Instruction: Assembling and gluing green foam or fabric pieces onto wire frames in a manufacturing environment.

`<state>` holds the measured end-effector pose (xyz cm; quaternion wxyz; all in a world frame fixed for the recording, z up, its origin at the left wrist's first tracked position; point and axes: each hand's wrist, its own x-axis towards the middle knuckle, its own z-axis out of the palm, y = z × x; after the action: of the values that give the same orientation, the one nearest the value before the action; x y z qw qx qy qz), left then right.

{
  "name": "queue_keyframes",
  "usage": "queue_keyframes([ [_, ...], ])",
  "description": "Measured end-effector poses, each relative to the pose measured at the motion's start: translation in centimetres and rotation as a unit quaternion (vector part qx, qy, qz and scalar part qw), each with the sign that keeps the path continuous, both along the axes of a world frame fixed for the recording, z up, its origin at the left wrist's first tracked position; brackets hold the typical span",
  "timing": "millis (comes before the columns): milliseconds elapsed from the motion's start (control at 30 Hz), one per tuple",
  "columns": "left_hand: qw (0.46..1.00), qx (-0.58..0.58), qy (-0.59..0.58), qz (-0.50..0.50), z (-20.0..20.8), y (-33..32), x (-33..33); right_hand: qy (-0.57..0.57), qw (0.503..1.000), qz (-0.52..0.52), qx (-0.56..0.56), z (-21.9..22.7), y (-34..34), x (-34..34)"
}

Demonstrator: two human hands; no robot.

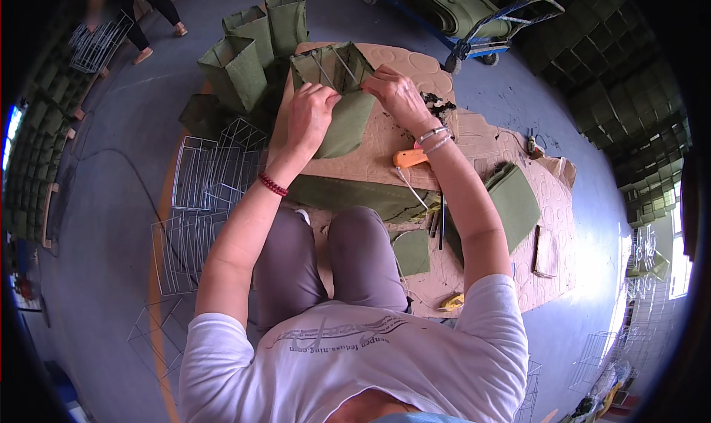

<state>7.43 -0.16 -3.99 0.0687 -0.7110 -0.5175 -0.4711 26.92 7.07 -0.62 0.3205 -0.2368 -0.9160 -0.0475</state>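
Note:
An olive-green fabric box (344, 127) with thin metal rods across its open end lies before me on a cardboard-topped surface. My left hand (311, 117) pinches the near edge of that opening. At the right corner of the same edge, the fingertips of my right hand (398, 94) are closed on the fabric. Beside my right forearm lies an orange glue gun (409, 158) with a pale cord. Dark scraps (438, 107) are scattered just past my right wrist. What the fingertips cover on the fabric edge is hidden.
Finished-looking green boxes (235, 71) stand at the far left. Wire frames (196, 175) pile up by my left side. Folded green fabric (511, 208) rests on cardboard at right. A blue cart (511, 19) carries green fabric. Another person (141, 12) stands far left; stacked green boxes (629, 112) line the right.

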Motion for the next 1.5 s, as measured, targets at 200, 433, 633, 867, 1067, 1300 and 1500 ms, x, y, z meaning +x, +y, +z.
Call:
queue_keyframes([
  [200, 0.999, 0.029, -0.035, -0.008, 0.2, -1.0, 1.0, 0.12, 0.993, -0.001, 0.009, -2.4, -2.7, -1.7],
  [433, 0.999, 0.025, 0.018, 0.025, -1.3, -1.9, 1.2, 0.145, 0.989, -0.017, 0.01, -4.5, -4.6, -3.4],
  [633, 0.999, -0.02, 0.039, 0.021, -0.5, -1.5, 0.5, 0.143, 0.984, 0.013, -0.102, -3.2, -3.7, -2.4],
  [867, 0.998, 0.047, 0.026, -0.03, -0.1, -1.7, 0.0, 0.146, 0.989, -0.012, -0.011, -3.3, -2.9, 0.4],
  [1067, 0.999, 0.035, 0.037, -0.015, -0.5, -0.8, -0.3, 0.151, 0.988, -0.016, 0.019, -3.6, -1.9, -1.4],
  [1300, 0.999, 0.028, 0.024, -0.012, -1.1, -0.6, -0.3, 0.132, 0.99, -0.014, -0.048, -3.3, -0.6, -1.4],
  [1500, 0.999, 0.019, -0.025, -0.02, 0.1, 0.1, 0.0, 0.02, 0.999, 0.023, 0.025, -0.5, 2.4, -1.2],
])
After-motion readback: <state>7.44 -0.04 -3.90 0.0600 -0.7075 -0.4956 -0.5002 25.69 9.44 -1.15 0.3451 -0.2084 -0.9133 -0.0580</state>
